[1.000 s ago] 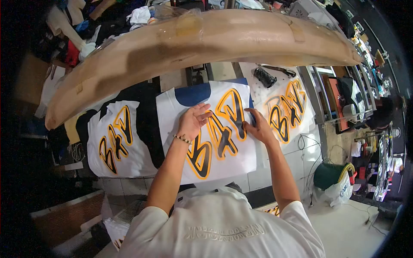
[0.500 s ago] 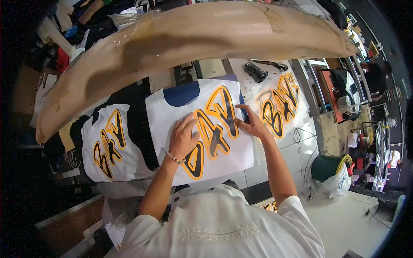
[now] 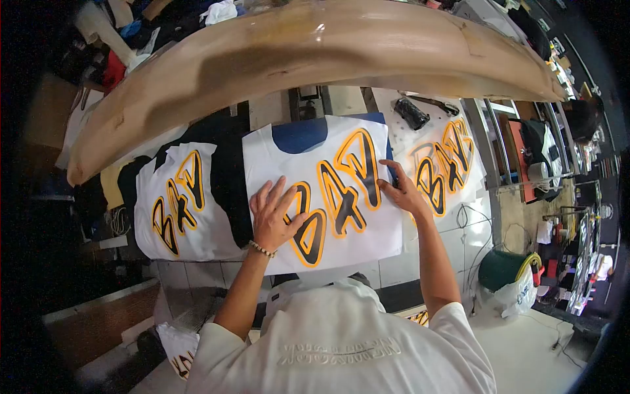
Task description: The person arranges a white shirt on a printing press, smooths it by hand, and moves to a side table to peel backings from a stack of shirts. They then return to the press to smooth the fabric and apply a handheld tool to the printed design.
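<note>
The left hand [image 3: 272, 215] lies flat, grip wide, on the white sheet [image 3: 377, 233], the right hand [image 3: 403, 192] at its edge, grip unclear, and right of that grip the green bin [image 3: 500, 268] hides its inside.

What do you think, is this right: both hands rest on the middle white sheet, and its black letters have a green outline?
Not quite. The head view shows the left hand flat on the middle white sheet and the right hand at its right edge, but the black letters have an orange-yellow outline, not a green one.
</note>
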Available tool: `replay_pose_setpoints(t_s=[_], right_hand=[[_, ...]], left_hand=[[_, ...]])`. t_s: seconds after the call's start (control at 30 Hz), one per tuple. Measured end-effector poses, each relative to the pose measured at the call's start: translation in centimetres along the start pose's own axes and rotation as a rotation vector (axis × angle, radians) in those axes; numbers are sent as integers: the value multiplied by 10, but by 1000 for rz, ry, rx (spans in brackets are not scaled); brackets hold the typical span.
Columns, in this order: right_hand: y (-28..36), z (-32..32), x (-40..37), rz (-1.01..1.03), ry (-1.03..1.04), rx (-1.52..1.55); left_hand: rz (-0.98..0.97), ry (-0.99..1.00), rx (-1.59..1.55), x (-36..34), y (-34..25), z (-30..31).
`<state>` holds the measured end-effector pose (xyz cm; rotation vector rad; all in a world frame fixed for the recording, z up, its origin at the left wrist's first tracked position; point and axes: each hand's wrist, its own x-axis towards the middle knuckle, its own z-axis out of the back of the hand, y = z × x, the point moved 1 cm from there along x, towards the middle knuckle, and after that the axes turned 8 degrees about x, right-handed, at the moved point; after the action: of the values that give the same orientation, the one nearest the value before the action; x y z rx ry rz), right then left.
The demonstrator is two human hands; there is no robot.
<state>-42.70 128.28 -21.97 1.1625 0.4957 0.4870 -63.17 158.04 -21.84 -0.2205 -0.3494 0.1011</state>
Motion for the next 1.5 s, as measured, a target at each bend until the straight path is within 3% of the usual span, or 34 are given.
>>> replay_pose_setpoints(t_s=[1.1,1.2,1.43,1.5], right_hand=[[2,3,-1,28,-4,10],[6,3,-1,-133,15,11],[-12,1,1,-10,-1,-26],[-14,0,3,30,4,-11]], left_hand=[[-1,-21,14,-2,2,-2],[-2,-9,23,-1,1,-1],[43,130,78,23,-11,16],[276,146,-541,40,-8,4]])
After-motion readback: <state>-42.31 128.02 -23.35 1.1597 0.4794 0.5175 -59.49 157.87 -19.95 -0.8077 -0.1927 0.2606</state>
